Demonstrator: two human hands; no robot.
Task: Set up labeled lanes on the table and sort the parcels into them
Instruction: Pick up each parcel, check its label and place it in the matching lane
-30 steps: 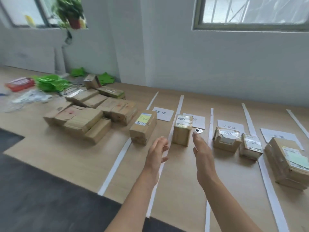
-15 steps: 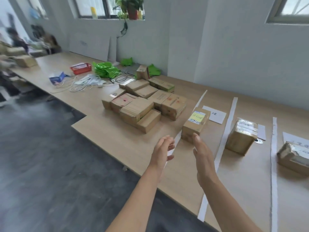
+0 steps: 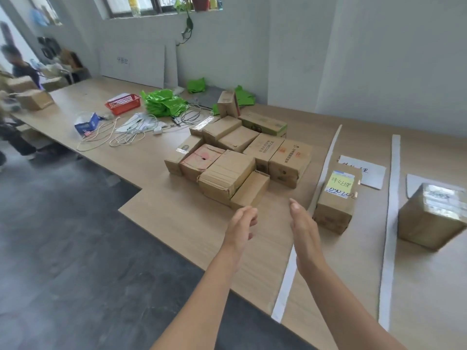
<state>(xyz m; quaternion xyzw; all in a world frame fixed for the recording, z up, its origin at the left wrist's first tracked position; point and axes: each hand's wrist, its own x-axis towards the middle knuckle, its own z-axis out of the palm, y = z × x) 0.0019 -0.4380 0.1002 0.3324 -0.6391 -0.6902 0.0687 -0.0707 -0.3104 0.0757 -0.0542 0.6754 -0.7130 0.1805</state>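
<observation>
At the lower centre of the frame, we find the left hand [image 3: 240, 227] and the right hand [image 3: 304, 231] held over the light wooden table [image 3: 177, 213], palms facing, fingers relaxed and nearly straight, holding nothing. Just above them sits the heap of plain brown cardboard parcels [image 3: 237, 160], left of the first long white tape strip [image 3: 328, 157], whose middle the right hand hides. Right of that strip stands a brown cardboard parcel with a yellow sticky note [image 3: 334, 205]; we cannot read the note's lower line surely. It covers part of the white paper label sheet [image 3: 371, 173] behind it, so the writing there shows only in part. Past the second white tape strip [image 3: 390, 223], a tape-wrapped brown parcel [image 3: 429, 218] is motion-blurred, cut by the right edge, and hides much of another white sheet [image 3: 414, 183]. In the upper left, a person [image 3: 20, 69] is blurred, and a tangle of white cables [image 3: 126, 135] lies near a red plastic basket [image 3: 123, 104].
</observation>
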